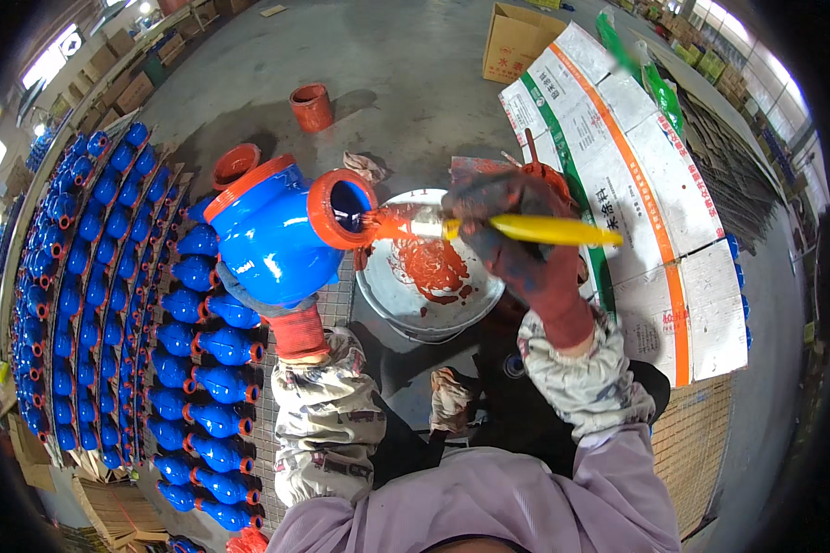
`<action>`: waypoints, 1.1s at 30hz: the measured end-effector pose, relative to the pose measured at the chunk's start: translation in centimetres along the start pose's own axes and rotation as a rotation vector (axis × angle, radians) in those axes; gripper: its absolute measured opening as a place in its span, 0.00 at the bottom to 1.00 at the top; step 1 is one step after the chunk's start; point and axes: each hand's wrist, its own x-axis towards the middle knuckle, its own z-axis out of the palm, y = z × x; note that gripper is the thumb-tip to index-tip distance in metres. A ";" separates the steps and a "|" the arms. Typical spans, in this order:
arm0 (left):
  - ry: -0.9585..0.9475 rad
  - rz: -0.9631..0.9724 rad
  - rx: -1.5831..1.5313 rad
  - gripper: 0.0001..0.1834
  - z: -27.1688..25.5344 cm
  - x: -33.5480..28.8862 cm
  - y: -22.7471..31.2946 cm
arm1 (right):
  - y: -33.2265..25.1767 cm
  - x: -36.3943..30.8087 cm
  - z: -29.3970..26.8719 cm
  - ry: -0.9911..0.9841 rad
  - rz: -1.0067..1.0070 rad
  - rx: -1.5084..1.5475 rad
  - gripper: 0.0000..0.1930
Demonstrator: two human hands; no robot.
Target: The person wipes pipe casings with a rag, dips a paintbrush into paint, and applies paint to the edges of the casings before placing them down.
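Observation:
My left hand (277,309), in a grey and red glove, grips from below a large blue valve body (272,235) with red-painted flange rims. My right hand (516,244), in a paint-stained glove, holds a brush with a yellow handle (544,229). The brush's red-loaded bristles touch the rim of the round flange (341,210) that faces me. Just under the brush sits a white round pan (406,295) smeared with red paint.
Rows of several small blue valve bodies with red ends (111,304) lie on racks at my left. A red paint pot (312,106) stands on the concrete floor beyond. Flattened printed sacks (636,184) and a cardboard box (516,37) lie at the right.

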 end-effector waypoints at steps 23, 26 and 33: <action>0.439 -0.258 -1.247 0.13 4.5 1.1 3.7 | 5.8 -2.1 -1.3 0.484 0.078 -0.095 0.10; 0.538 -0.302 -1.332 0.12 3.8 1.1 4.8 | 6.3 -5.5 -0.3 0.374 0.150 -0.288 0.06; 0.602 -0.163 -1.261 0.14 1.1 1.1 5.9 | 14.3 -9.8 -0.3 -0.622 -0.019 -1.213 0.25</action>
